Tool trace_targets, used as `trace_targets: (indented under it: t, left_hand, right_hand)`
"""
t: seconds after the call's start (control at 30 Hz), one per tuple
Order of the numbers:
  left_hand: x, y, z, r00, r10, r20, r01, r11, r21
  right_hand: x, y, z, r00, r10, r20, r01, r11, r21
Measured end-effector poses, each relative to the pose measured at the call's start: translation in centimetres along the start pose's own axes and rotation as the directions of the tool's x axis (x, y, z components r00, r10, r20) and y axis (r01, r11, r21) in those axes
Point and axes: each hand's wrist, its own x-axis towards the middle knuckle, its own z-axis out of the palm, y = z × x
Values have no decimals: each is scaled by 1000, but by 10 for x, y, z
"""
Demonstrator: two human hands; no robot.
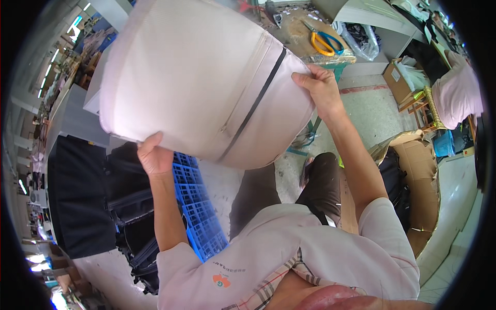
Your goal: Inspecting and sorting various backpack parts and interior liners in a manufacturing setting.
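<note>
Both my hands hold up a large pale beige fabric panel (181,77), which looks sewn, with a long seam and a narrow black strip (256,103) running across it. My left hand (156,155) grips its lower left edge, the thumb lying on the front face. At the right edge, beyond the black strip, my right hand (321,90) pinches the cloth between thumb and fingers. The fingers behind the panel are mostly hidden. It bulges slightly, and its back side cannot be seen.
Scissors (324,40) with orange and blue handles lie on a worn workbench (294,31) ahead. Black bags or fabric pieces (77,196) are stacked at left beside a blue plastic pallet (199,206). An open cardboard box (421,181) with black material stands at right; another person (457,93) is beyond.
</note>
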Motion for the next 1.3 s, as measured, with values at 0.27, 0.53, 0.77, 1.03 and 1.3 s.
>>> trace_targets:
  t: [0.27, 0.53, 0.77, 1.03, 1.3]
  left_hand:
    - [35, -45, 13, 973, -216, -87, 201, 967, -158]
    - [50, -64, 17, 960, -259, -107, 239, 956, -168]
    - [56, -78, 14, 946, -306, -107, 279, 938, -207]
    - [41, -80, -1, 931, -339, -138, 292, 915, -279]
    - [46, -81, -9, 935, -313, -165, 249, 913, -323]
  right_hand:
    - [51, 7, -29, 992, 91, -86, -96, 994, -50]
    - [68, 15, -42, 978, 175, -113, -180, 983, -37]
    - [66, 11, -50, 976, 194, -100, -198, 979, -40]
    - [71, -1, -38, 988, 150, -29, -152, 973, -171]
    - [95, 2, -29, 996, 68, -50, -75, 988, -136]
